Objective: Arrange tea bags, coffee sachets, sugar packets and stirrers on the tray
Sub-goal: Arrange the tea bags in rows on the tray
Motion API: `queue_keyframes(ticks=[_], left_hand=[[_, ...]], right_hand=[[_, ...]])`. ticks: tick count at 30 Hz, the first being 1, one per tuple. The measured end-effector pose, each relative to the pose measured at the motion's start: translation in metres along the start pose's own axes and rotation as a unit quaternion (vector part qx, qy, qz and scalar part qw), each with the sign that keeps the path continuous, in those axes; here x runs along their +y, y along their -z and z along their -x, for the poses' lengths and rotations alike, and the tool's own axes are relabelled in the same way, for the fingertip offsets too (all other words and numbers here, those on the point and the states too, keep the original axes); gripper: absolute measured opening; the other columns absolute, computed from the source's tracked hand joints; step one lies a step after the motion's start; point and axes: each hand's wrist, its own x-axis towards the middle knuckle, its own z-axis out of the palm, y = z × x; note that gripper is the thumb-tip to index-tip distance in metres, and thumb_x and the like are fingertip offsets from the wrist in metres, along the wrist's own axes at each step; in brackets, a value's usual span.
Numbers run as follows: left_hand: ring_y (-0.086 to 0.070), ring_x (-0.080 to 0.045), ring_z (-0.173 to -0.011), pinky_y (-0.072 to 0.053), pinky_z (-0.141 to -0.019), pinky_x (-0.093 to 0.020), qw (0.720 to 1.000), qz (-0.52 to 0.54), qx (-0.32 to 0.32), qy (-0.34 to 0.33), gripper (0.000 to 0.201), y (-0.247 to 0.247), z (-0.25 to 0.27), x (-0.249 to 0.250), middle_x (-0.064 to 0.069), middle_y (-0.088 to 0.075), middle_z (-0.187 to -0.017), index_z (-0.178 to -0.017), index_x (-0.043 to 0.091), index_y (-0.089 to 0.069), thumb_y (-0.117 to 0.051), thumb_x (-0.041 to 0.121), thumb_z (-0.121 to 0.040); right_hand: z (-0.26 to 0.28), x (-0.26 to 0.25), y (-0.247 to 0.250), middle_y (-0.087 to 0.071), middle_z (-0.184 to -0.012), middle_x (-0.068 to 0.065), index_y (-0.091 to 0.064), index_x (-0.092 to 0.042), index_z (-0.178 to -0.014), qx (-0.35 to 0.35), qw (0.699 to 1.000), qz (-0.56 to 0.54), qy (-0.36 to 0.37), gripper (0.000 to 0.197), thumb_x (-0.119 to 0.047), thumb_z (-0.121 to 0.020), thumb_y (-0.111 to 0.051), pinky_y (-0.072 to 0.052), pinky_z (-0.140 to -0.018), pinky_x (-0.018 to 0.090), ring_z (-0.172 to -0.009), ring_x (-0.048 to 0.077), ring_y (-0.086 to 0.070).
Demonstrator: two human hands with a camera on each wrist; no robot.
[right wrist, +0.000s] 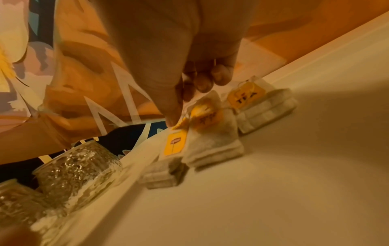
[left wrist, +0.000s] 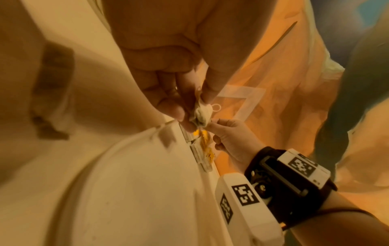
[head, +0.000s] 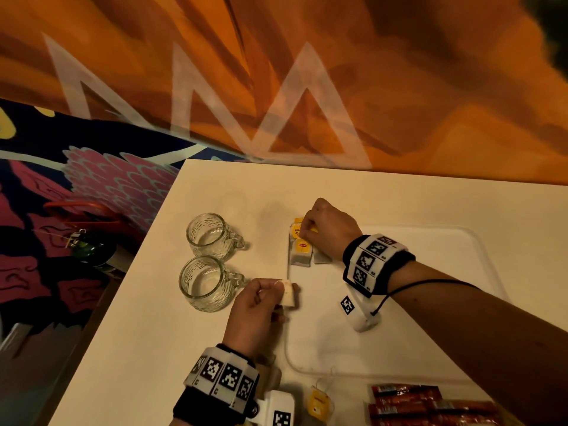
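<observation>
A clear plastic tray [head: 484, 253] lies on the white table. Three tea bags [head: 300, 252] with yellow tags sit in a row at the tray's far left corner [right wrist: 263, 114]. My right hand [head: 305, 230] is over them, its thumb and curled fingers pinching the top of the middle tea bag [right wrist: 212, 134]. My left hand [head: 278, 287] hovers at the tray's left edge and pinches another tea bag [head: 289, 296] between thumb and fingers [left wrist: 202, 113]. Red coffee sachets [head: 430, 405] and one more tea bag [head: 318, 402] lie on the table in front of the tray.
Two empty glass mugs [head: 212, 235] [head: 205, 282] stand on the table just left of the tray, close to my left hand. The table's left edge [head: 123, 287] drops to a patterned carpet. An orange wall runs behind the table.
</observation>
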Motion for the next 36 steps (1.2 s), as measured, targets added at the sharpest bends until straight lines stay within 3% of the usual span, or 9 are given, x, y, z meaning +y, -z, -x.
queue_keyframes(ticks=[7, 13, 17, 21, 25, 29, 32, 34, 36], left_hand=[[-0.068, -0.008, -0.064, -0.047, -0.058, -0.027, 1.000, 0.000, -0.024, -0.005, 0.008, -0.001, 0.001, 0.000, 0.001, -0.076, -0.076, -0.090, 0.005, -0.057, -0.051, 0.006, -0.095], [-0.067, -0.013, -0.066, -0.046, -0.060, -0.029, 1.000, -0.004, -0.021, 0.008, 0.010, 0.000, 0.003, -0.001, -0.002, -0.076, -0.079, -0.088, 0.008, -0.059, -0.052, 0.007, -0.095], [-0.060, -0.022, -0.064, -0.050, -0.059, -0.028, 1.000, 0.004, 0.006, 0.023, 0.007, 0.005, 0.000, -0.003, -0.017, -0.069, -0.082, -0.091, 0.004, -0.063, -0.057, 0.009, -0.092], [-0.058, -0.021, -0.067, -0.051, -0.059, -0.027, 0.999, 0.030, 0.006, 0.025, 0.007, 0.004, -0.002, 0.000, -0.010, -0.067, -0.082, -0.087, 0.006, -0.067, -0.061, 0.008, -0.089], [-0.057, -0.014, -0.055, -0.050, -0.047, -0.021, 0.995, 0.094, -0.010, 0.035, 0.006, 0.000, 0.001, 0.008, -0.009, -0.063, -0.079, -0.088, 0.005, -0.066, -0.061, 0.007, -0.089], [-0.053, -0.012, -0.052, -0.049, -0.046, -0.023, 0.990, 0.133, -0.020, 0.033, 0.009, -0.009, 0.005, 0.016, -0.005, -0.059, -0.067, -0.083, 0.009, -0.067, -0.061, 0.008, -0.088], [-0.055, -0.013, -0.055, -0.052, -0.055, -0.029, 0.985, 0.163, -0.039, 0.052, 0.009, -0.018, 0.008, 0.019, -0.003, -0.061, -0.064, -0.078, 0.014, -0.070, -0.064, 0.012, -0.084], [-0.057, -0.015, -0.058, -0.051, -0.050, -0.026, 0.985, 0.160, -0.040, 0.054, 0.007, -0.025, 0.011, 0.021, -0.004, -0.063, -0.066, -0.085, 0.010, -0.069, -0.063, 0.013, -0.086], [-0.059, -0.016, -0.058, -0.049, -0.048, -0.025, 0.988, 0.138, -0.049, 0.042, 0.014, -0.029, 0.015, 0.025, -0.007, -0.065, -0.071, -0.089, 0.008, -0.069, -0.057, 0.013, -0.090]], right_hand=[[0.002, 0.003, 0.009, -0.043, -0.102, -0.005, -0.063, -0.028, -0.087, -0.038, 0.998, 0.051, -0.016, 0.031, -0.052, -0.072, -0.075, -0.039, -0.069, 0.030, -0.083, 0.015, -0.047], [0.003, 0.002, 0.002, -0.048, -0.103, -0.003, -0.064, -0.026, -0.080, -0.024, 0.999, 0.044, 0.000, 0.019, -0.043, -0.079, -0.073, -0.037, -0.069, 0.030, -0.091, 0.020, -0.054], [-0.001, -0.001, 0.004, -0.049, -0.102, -0.004, -0.066, -0.025, -0.082, -0.010, 1.000, 0.026, 0.005, 0.018, -0.042, -0.080, -0.072, -0.040, -0.069, 0.030, -0.090, 0.019, -0.055], [0.000, -0.007, 0.012, -0.047, -0.100, -0.005, -0.064, -0.027, -0.089, 0.012, 1.000, -0.001, 0.002, 0.019, -0.041, -0.079, -0.072, -0.042, -0.071, 0.030, -0.089, 0.016, -0.055], [0.034, -0.013, 0.019, -0.052, -0.086, -0.006, -0.067, -0.024, -0.087, 0.050, 0.987, -0.151, 0.036, 0.019, -0.037, -0.076, -0.077, -0.041, -0.067, 0.026, -0.072, 0.007, -0.052], [0.090, -0.017, 0.017, -0.061, -0.071, -0.011, -0.067, -0.028, -0.085, -0.004, 0.960, -0.275, 0.044, 0.022, -0.040, -0.073, -0.080, -0.036, -0.057, 0.013, -0.056, -0.001, -0.050], [0.109, -0.010, 0.005, -0.065, -0.076, -0.013, -0.063, -0.030, -0.091, -0.023, 0.962, -0.271, 0.015, 0.022, -0.042, -0.078, -0.075, -0.044, -0.064, 0.023, -0.057, 0.000, -0.051], [0.115, -0.006, 0.001, -0.065, -0.075, -0.009, -0.060, -0.026, -0.086, -0.040, 0.941, -0.335, -0.004, 0.010, -0.031, -0.087, -0.068, -0.047, -0.065, 0.027, -0.058, 0.003, -0.053], [0.120, -0.003, 0.002, -0.065, -0.072, -0.006, -0.056, -0.021, -0.084, -0.071, 0.910, -0.409, -0.011, 0.013, -0.022, -0.096, -0.056, -0.045, -0.060, 0.027, -0.057, 0.007, -0.055]])
